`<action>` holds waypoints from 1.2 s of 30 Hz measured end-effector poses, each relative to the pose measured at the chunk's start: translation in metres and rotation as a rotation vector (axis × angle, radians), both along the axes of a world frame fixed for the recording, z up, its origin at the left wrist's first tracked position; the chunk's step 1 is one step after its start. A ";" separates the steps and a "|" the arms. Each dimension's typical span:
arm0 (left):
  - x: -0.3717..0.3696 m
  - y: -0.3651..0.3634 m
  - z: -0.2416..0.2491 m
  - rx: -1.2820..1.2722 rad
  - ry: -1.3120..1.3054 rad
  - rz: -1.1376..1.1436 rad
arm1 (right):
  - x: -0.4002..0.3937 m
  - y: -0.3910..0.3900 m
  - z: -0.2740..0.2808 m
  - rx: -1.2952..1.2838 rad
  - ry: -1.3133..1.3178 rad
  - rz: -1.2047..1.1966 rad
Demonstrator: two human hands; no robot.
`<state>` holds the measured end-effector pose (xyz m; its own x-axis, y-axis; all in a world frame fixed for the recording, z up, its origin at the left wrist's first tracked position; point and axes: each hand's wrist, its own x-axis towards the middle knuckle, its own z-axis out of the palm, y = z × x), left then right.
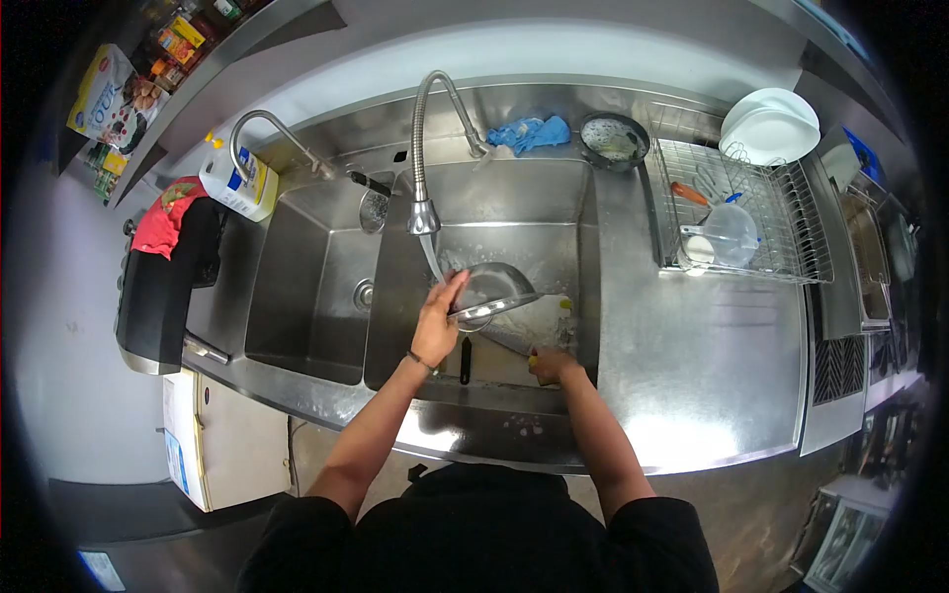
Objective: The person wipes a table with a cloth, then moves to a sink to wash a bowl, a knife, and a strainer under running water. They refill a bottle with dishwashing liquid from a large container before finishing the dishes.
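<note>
My left hand (435, 321) grips the rim of a shiny metal bowl (494, 285), tilted on its side in the right sink basin (509, 203). Just above that hand hangs the spray faucet head (423, 216), with water streaming down beside the bowl. Lower right in the same basin, my right hand (554, 367) is closed around a yellow-handled tool. A thin grey blade (508, 343) reaches from it toward the bowl, like a knife's; most of the handle is hidden. Between my hands a black handle (466, 361) lies on a pale, board-like surface (494, 370) in the basin.
The left basin (316, 287) has a small strainer (373, 210) on its divider. Behind the sink are a blue cloth (529, 134) and a soapy pan (613, 140). A dish rack (791, 222) with plates (771, 127) stands right. A white jug (239, 181) and black appliance (163, 282) stand left.
</note>
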<state>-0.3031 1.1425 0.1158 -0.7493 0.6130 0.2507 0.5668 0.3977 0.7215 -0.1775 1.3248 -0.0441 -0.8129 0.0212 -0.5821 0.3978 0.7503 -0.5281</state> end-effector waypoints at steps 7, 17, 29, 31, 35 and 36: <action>-0.005 -0.032 -0.047 0.379 -0.908 0.538 | -0.002 0.001 -0.001 0.037 0.020 0.025; 0.029 -0.042 -0.033 0.036 0.149 0.018 | -0.009 -0.002 -0.060 0.142 -0.003 0.446; 0.040 0.036 -0.008 0.253 0.376 -0.082 | -0.012 -0.008 -0.039 0.049 -0.109 0.402; 0.037 0.087 0.024 0.385 0.345 -0.110 | -0.001 -0.008 0.007 0.053 -0.071 0.013; 0.019 0.198 0.078 0.560 0.493 -0.191 | 0.000 -0.011 0.004 0.082 0.041 0.061; 0.014 0.228 0.094 0.555 0.517 -0.207 | 0.000 -0.012 0.010 0.060 0.048 0.012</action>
<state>-0.2890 1.3709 0.2096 -0.3382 0.4105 0.8468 0.9082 -0.0935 0.4080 -0.1772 1.3130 -0.0344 -0.8401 0.0451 -0.5406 0.3640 0.7858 -0.5001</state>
